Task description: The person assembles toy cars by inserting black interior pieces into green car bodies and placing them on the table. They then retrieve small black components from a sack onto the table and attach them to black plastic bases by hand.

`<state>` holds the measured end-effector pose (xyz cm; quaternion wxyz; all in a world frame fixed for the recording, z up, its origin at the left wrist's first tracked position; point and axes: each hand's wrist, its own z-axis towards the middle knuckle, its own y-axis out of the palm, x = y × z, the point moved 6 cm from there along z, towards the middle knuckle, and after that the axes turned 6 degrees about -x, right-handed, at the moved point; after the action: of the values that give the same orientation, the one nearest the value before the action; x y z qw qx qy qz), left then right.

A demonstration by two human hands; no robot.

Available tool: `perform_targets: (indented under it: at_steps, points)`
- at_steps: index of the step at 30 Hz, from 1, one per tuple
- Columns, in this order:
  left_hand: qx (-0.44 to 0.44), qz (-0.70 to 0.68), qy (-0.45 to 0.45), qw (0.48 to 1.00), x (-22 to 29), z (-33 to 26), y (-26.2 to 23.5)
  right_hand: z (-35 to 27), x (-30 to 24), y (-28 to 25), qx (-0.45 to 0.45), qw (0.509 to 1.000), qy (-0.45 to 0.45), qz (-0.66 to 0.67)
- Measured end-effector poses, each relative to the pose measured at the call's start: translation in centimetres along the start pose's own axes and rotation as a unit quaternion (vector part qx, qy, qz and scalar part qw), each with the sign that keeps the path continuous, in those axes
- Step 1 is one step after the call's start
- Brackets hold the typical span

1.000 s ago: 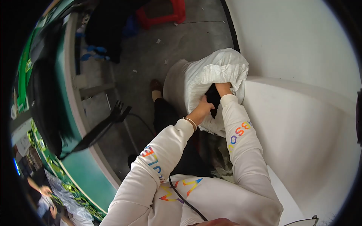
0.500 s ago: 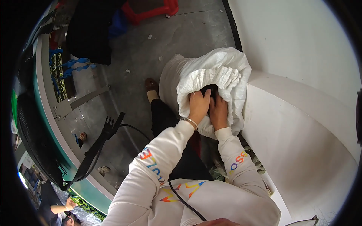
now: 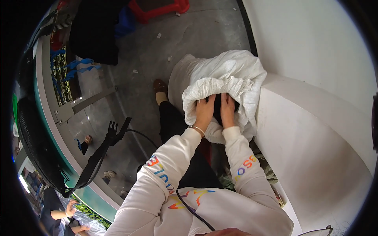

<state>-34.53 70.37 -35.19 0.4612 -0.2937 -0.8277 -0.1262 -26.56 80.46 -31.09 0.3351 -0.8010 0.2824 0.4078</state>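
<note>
A large white woven sack (image 3: 252,84) stands before me with its rim folded back around the opening. Both of my hands reach into its mouth. My left hand (image 3: 204,114) lies along the left side of the opening, a bracelet at its wrist. To its right, my right hand (image 3: 227,112) points inward almost parallel, a narrow gap between them. Black material (image 3: 217,112) fills the dark inside next to both hands; its kind cannot be made out. The thumbs and backs of the hands show, but most fingertips are sunk in the sack, so their grip is hidden.
A white wall ledge (image 3: 307,129) runs close along the right. On the left is a green-topped table (image 3: 51,129) with a black bag (image 3: 33,149) and a hanging buckle strap (image 3: 112,135). A red stool (image 3: 161,11) stands far off. Another person's hand (image 3: 71,207) works at lower left.
My hands have shifted within the sack's mouth and now point inward more side by side, the right one straighter. The sack's near rim has moved slightly left.
</note>
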Motion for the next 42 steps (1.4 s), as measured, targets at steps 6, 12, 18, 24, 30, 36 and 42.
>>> perform_targets:
  at_steps: [6,12,18,24,30,36,42]
  points:
    - [0.016,-0.164,-0.057,0.985,0.8,-0.9,0.3,-0.2,2.4,1.6,0.098,0.992,-0.06,0.055]
    - [0.005,-0.385,-0.124,0.915,4.5,-5.5,0.3,-5.3,-1.3,0.8,0.123,0.944,0.055,0.302]
    - [-0.057,-0.428,-0.102,0.896,7.4,-9.3,1.4,-8.6,-4.2,-1.9,0.139,0.949,-0.036,0.282]
    - [-0.081,-0.334,-0.002,0.939,11.0,-13.3,1.5,-12.3,-8.4,-4.5,0.128,0.928,-0.069,0.344]
    - [-0.044,-0.255,0.153,0.954,17.9,-17.8,-1.2,-16.2,-14.2,-5.4,0.098,0.926,-0.099,0.35]
    - [-0.019,-0.227,0.296,0.927,23.8,-24.7,-4.2,-21.8,-21.5,-5.4,-0.015,0.909,-0.156,0.386]
    - [0.131,-0.231,0.403,0.876,28.7,-33.9,-15.1,-30.6,-29.6,0.9,-0.173,0.871,-0.242,0.391]
